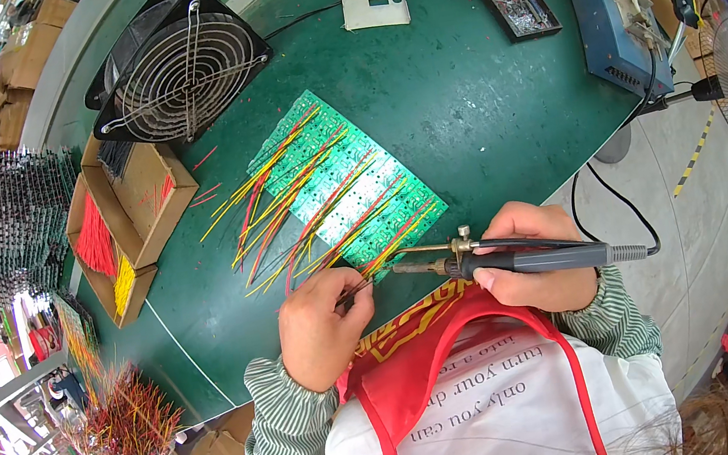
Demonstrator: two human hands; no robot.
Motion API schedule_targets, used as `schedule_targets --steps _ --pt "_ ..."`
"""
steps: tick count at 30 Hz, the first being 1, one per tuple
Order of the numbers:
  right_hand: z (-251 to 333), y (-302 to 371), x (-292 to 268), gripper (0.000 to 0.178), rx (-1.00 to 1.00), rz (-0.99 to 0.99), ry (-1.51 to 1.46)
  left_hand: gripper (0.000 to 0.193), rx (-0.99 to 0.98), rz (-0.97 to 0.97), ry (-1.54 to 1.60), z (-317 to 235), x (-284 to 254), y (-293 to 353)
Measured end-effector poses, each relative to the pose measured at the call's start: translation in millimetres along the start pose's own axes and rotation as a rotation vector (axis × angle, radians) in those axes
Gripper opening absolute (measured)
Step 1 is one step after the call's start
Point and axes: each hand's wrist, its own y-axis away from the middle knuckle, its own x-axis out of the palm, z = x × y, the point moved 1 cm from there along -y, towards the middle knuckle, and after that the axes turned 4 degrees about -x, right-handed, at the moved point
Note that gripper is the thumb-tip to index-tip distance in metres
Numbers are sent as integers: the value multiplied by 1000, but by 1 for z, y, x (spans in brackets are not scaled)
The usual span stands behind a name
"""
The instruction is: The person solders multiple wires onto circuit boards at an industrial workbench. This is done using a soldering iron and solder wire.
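Observation:
A green circuit board panel [347, 174] lies at a slant on the table, with rows of red, yellow and dark wires [306, 180] fanning off it to the left. My right hand [541, 258] is closed around a soldering iron [527, 261] that has a thin metal solder-feed tube [418, 250] along its top. The iron's tip points left at the panel's near corner. Beside that corner, my left hand [326, 321] pinches a dark wire; the thumb and fingers hide part of it. Whether the tip touches the board I cannot tell.
A square black fan [183, 67] stands at the far left. Below it, a cardboard tray [159, 224] holds red, yellow and dark wires. A blue solder feeder [619, 24] with a spool is at the far right, near an open dark box [524, 9]. Stacked boards [23, 219] line the left edge.

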Motion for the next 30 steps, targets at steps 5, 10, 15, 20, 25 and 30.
schedule_targets --steps 5,10,15,20,25,30 --pt "1 2 -4 17 15 -27 11 7 67 -21 -35 -2 -5 2" --pt "1 6 -10 16 12 -52 -6 7 184 -239 -388 -15 -54 17" --pt "1 8 -12 17 103 -62 -31 6 115 -449 -452 -34 -43 12" --pt "2 7 -14 16 97 -80 -22 9 157 -60 -125 -23 5 -10" --pt "-1 5 -15 17 122 -74 -22 9 135 -33 -114 -19 10 -18" --pt "-3 1 -14 18 180 -23 -21 9 119 -18 -109 -18 11 -20"
